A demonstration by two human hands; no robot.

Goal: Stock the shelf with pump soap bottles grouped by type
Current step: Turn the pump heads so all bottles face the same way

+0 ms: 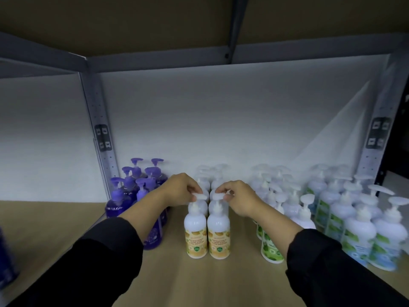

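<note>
Both hands [210, 192] on front orange-label bottles' [207, 234] pumps, bare shelf [199, 282] in front.

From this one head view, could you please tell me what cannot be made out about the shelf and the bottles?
- Rear orange-label bottles: labels hidden by the front pair and both hands.
- Label small print on the front orange-label bottles: too small and blurred.
- Dark blue object at the left edge: cut off and blurred.
- Green-label bottle: partly hidden by the right sleeve.
- Purple bottles: front ones partly covered by the left arm.
</note>
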